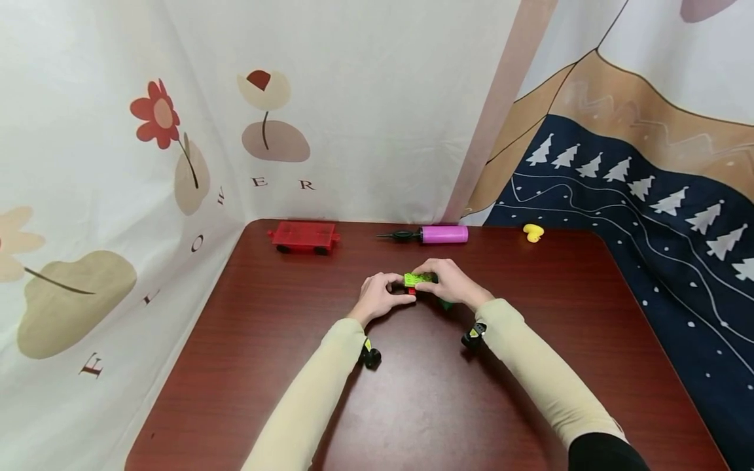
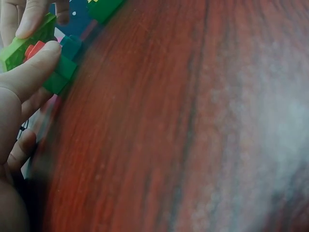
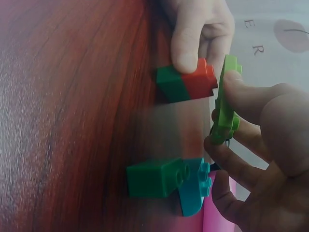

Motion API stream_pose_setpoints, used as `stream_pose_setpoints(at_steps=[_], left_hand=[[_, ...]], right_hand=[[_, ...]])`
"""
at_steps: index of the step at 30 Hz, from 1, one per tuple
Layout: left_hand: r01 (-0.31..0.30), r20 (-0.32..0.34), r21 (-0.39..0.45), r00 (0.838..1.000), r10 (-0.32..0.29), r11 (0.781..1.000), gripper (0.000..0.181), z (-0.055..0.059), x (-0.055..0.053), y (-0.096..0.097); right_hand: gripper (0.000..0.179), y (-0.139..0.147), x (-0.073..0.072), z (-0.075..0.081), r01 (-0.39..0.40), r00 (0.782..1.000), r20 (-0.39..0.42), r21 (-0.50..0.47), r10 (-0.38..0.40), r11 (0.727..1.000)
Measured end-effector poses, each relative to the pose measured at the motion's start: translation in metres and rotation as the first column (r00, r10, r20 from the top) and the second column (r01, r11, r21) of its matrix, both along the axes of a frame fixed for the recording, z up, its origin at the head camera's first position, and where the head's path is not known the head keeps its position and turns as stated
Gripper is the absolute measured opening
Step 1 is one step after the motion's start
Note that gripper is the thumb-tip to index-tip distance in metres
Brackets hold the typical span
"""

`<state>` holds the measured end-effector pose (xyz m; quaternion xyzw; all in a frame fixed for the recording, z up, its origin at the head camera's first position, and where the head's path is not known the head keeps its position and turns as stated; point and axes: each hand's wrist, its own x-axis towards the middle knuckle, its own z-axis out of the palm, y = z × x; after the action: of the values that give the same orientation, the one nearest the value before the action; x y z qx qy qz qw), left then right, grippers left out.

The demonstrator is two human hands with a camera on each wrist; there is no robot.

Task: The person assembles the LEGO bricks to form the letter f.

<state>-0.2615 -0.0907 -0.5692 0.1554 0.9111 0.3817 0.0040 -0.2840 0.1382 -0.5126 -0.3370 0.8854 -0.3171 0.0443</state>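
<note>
A light green toy plate [image 1: 417, 280] with studs is pinched between the thumb and fingers of my right hand [image 1: 450, 281]. Below and to its left, my left hand [image 1: 379, 297] holds a red toy brick [image 3: 197, 83] stacked on a green brick [image 3: 172, 85], the thumb pressed along their side. The plate lies close over the red brick's studs in the right wrist view. Another green brick [image 3: 153, 179] and a teal curved brick [image 3: 193, 188] stand on the table near my right hand, mostly hidden behind it in the head view.
A red translucent toy wagon [image 1: 304, 237] stands at the table's back left. A purple pump [image 1: 444, 235] with a black nozzle lies at the back middle, and a yellow duck [image 1: 533, 233] sits at the back right. Printed cloth hangs behind the brown table [image 1: 412, 405].
</note>
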Motion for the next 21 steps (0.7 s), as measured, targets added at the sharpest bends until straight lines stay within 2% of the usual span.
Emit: stream_pose_setpoints(at_steps=[7, 16, 21], left_hand=[[0.007, -0.016, 0.007, 1.0, -0.007, 1.0, 0.044, 0.003, -0.001, 0.0], [0.008, -0.004, 0.001, 1.0, -0.008, 1.0, 0.043, 0.002, 0.001, 0.0], [0.008, -0.004, -0.004, 1.0, -0.008, 1.0, 0.045, 0.001, 0.0, 0.0]], right_hand=[[0.027, 0.0, 0.002, 0.0, -0.022, 1.0, -0.018, -0.002, 0.022, 1.0], [0.029, -0.004, 0.009, 0.001, -0.021, 0.994, -0.106, 0.129, 0.034, 0.991], [0.028, -0.001, 0.01, 0.003, -0.027, 0.991, -0.129, 0.128, 0.043, 0.991]])
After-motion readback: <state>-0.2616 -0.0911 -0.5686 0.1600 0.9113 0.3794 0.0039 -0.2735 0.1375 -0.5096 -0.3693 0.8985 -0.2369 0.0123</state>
